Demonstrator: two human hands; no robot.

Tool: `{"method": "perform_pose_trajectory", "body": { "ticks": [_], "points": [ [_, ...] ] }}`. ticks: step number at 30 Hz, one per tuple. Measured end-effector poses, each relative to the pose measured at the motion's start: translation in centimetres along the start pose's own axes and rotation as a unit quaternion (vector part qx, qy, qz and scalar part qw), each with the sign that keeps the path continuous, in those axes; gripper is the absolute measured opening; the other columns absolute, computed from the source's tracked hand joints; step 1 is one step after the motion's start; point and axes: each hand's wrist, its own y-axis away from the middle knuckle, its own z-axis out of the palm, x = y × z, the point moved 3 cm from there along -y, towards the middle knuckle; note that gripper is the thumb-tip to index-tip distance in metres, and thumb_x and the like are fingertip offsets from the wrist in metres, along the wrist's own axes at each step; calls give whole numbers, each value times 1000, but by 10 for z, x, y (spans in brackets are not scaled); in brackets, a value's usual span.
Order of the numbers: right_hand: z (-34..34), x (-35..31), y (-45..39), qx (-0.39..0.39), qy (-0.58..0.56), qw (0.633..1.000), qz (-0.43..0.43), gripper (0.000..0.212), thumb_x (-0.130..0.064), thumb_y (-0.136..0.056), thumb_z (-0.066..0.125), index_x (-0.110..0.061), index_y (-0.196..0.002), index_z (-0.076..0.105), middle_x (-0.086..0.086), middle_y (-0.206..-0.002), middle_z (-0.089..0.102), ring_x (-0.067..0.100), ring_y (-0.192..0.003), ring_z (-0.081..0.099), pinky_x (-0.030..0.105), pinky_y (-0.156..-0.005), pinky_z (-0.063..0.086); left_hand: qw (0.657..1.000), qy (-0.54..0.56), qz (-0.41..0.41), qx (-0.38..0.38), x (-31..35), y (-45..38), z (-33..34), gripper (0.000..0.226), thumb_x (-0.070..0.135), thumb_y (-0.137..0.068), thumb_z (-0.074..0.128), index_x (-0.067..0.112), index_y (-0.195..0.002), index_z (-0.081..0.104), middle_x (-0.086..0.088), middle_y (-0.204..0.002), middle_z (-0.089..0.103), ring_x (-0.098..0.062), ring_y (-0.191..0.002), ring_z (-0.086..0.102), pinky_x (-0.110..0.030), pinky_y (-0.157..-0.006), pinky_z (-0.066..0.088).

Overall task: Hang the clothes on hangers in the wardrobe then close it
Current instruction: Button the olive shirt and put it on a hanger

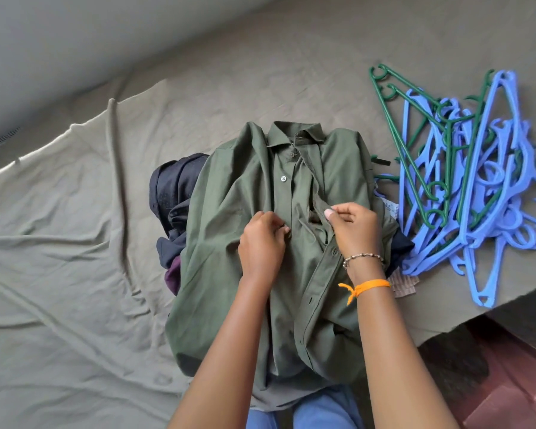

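A green shirt [254, 230] lies front-up on the bed [59, 243], atop darker clothes [174, 193]. Its long axis runs away from the person, collar at the far end. The left hand [262, 241] and right hand [355, 230] each pinch the button placket at mid-chest. A heap of blue and green hangers [464, 187] lies to the shirt's right.
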Motion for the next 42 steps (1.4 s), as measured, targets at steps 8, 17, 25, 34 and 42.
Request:
{"method": "perform_pose_trajectory", "body": {
  "ticks": [8,17,25,34,42],
  "points": [
    [-2,-22,22,-92,-264,959,50,18,4,-82,66,-14,-80,65,-11,-60,68,-1,-61,61,16,-69,50,939,324,-108,-33,11,1,-24,20,7,-80,72,17,-65,64,-1,-62,63,-6,-56,54,-24,-62,45],
    [15,-21,37,-148,-315,935,72,29,15,-85,52,-11,-93,63,4,-85,68,11,-78,65,26,-82,51,906,401,-119,-71,22,8,-38,14,5,-83,69,16,-74,68,-1,-69,63,-7,-64,55,-16,-59,44],
    [12,-20,46,-123,-239,963,-4,30,16,-82,54,-7,-97,66,6,-88,67,10,-79,63,18,-78,51,920,370,-105,-71,25,10,-42,13,7,-85,68,16,-75,68,3,-67,65,-1,-59,56,-8,-53,43],
    [11,-26,47,-59,-88,988,-110,25,9,-80,61,-7,-97,70,-9,-79,62,-9,-59,55,6,-63,44,911,380,-123,-103,27,11,-42,17,5,-85,66,16,-72,67,8,-58,62,-1,-60,55,-13,-63,44],
    [10,-29,48,-51,-81,989,-112,16,1,-83,60,-7,-85,73,-6,-73,66,-8,-61,57,9,-65,44,894,394,-142,-157,23,8,-39,16,5,-87,65,15,-74,66,10,-56,61,0,-61,55,-11,-64,44]
  ]
}}
